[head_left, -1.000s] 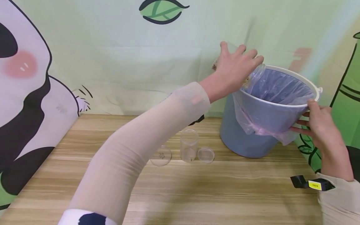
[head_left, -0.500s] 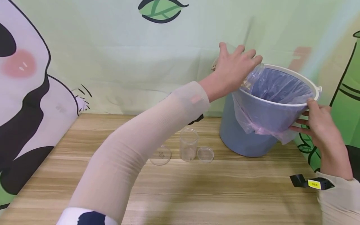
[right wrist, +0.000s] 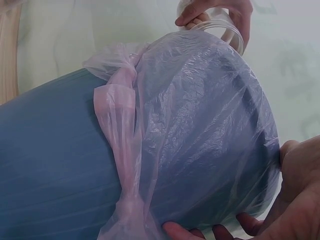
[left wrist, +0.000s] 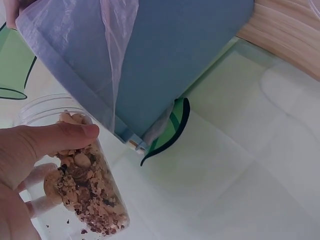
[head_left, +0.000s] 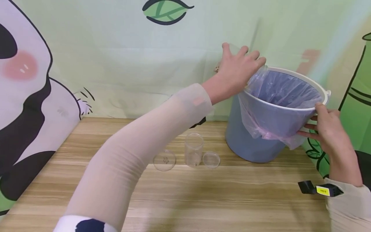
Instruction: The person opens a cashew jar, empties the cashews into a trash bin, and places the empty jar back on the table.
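Pale green backdrop [head_left: 116, 48] — cartoon panda [head_left: 17, 96], outlined leaf [head_left: 166, 13]; wood-grained tabletop [head_left: 217, 196] below

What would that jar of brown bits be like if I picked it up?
The jar might feel slippery, because its clear walls look smooth. Its weight would probably shift when tilted, since the brown bits look loose. Laid down, it could roll, as it looks round.

Wood-grain table [head_left: 232, 199]: upright transparent jar [head_left: 194, 155] between two round transparent lids [head_left: 211, 160], left one with dark marks. Pale green backdrop [head_left: 116, 64] behind: cartoon panda [head_left: 26, 96] left, green leaf [head_left: 167, 12] up top, green bamboo [head_left: 357, 87] right.
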The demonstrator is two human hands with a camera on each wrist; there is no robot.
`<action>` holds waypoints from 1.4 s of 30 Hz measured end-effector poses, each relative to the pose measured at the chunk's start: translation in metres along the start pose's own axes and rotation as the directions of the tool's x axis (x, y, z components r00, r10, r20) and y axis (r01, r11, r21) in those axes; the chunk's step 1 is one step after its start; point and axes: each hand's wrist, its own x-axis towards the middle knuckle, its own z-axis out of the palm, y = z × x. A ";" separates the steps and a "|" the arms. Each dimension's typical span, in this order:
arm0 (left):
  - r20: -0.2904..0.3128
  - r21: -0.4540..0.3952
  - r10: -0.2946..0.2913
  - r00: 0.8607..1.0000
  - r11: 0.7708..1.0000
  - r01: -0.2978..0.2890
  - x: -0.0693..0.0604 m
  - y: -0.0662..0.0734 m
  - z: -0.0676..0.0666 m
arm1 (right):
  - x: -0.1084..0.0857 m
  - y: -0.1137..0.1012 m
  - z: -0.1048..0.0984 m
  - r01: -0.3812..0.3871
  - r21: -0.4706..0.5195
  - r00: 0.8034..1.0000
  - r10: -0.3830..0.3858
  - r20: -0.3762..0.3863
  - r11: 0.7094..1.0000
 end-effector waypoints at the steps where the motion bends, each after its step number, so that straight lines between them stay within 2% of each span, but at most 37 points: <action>1: 0.001 -0.002 -0.002 1.000 1.000 0.002 0.000 -0.001 0.000 | 0.000 0.000 0.000 0.004 0.003 1.000 -0.004 0.002 1.000; 9: -0.020 -0.004 -0.016 1.000 1.000 0.016 -0.003 -0.011 0.002 | -0.002 -0.004 0.002 -0.016 -0.031 1.000 0.016 -0.001 0.999; 14: -0.020 -0.017 -0.017 1.000 1.000 0.017 -0.002 -0.011 0.001 | -0.002 -0.002 0.000 -0.005 -0.047 1.000 0.005 -0.014 0.999; 19: 0.003 0.007 0.030 1.000 1.000 -0.030 0.002 -0.001 -0.003 | -0.001 0.001 0.000 0.014 -0.057 1.000 -0.015 -0.026 0.998; 24: -0.020 0.083 0.115 0.993 0.990 -0.113 0.005 0.017 -0.006 | -0.003 0.000 0.003 0.015 0.002 1.000 -0.015 -0.013 1.000; 27: -0.029 0.104 0.138 0.990 0.985 -0.135 0.005 0.025 -0.008 | -0.005 -0.002 0.006 0.000 0.001 1.000 0.000 -0.003 1.000; 31: -0.029 0.114 0.132 0.991 0.985 -0.128 0.005 0.027 -0.012 | -0.007 -0.006 0.009 -0.016 -0.025 1.000 0.016 -0.005 1.000; 42: -0.049 0.071 0.077 0.996 0.995 -0.073 0.006 0.015 -0.012 | -0.004 -0.004 0.003 -0.021 0.011 1.000 0.021 -0.012 1.000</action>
